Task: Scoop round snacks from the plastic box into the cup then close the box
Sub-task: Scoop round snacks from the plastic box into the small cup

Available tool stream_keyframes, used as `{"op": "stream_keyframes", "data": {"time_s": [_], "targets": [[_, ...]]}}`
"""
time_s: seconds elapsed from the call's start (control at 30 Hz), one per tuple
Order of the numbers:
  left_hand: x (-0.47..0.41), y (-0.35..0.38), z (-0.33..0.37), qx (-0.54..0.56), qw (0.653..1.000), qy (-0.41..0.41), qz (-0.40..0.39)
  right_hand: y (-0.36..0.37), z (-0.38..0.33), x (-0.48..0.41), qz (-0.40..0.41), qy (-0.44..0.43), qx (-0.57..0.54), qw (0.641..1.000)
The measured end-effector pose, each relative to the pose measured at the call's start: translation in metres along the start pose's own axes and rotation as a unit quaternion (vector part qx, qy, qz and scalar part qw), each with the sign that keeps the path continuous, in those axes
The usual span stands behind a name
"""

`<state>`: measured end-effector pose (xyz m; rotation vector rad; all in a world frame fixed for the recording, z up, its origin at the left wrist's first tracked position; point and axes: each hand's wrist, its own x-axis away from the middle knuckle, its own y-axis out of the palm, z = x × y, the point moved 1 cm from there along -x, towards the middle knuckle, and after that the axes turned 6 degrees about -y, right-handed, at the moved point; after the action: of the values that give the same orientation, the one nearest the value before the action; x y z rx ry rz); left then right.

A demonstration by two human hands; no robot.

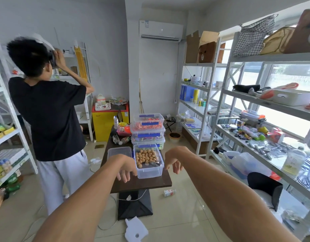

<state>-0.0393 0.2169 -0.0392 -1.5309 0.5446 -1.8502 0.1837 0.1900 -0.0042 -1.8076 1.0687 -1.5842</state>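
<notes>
A clear plastic box (pixel 149 170) stands open near the front of a dark brown table (pixel 150 183). Inside lie several round tan snacks (pixel 145 155) and a grey scoop (pixel 157 163) at the near end. Its clear lid (pixel 119 151) lies flat just left of the box. My left hand (pixel 127 169) hangs beside the box's left wall, fingers apart and pointing down, holding nothing. On the other side, my right hand (pixel 173 162) hovers off the box's right wall, likewise open and empty. I see no cup.
Three stacked lidded boxes (pixel 148 131) with blue tape stand behind the open box. A person in a black shirt (pixel 47 117) stands left of the table. White shelving (pixel 266 123) lines the right side. A small bottle (pixel 169 192) and white foam piece (pixel 136 230) lie on the floor.
</notes>
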Motion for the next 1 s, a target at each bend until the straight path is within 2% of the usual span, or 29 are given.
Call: {"op": "stream_keyframes", "data": {"time_s": [0.23,0.5,1.0], "targets": [[-0.034,-0.02,-0.005,-0.016,1.0,0.021,-0.008,-0.012,-0.011,-0.033,-0.005,0.011,0.002,1.0],[-0.079,-0.031,-0.007,-0.032,0.999,-0.02,-0.023,-0.02,-0.009,-0.081,-0.03,0.014,-0.007,0.999],[-0.192,-0.088,0.049,-0.021,0.999,-0.022,-0.039,-0.077,0.027,-0.201,-0.061,0.007,-0.004,0.998]]}}
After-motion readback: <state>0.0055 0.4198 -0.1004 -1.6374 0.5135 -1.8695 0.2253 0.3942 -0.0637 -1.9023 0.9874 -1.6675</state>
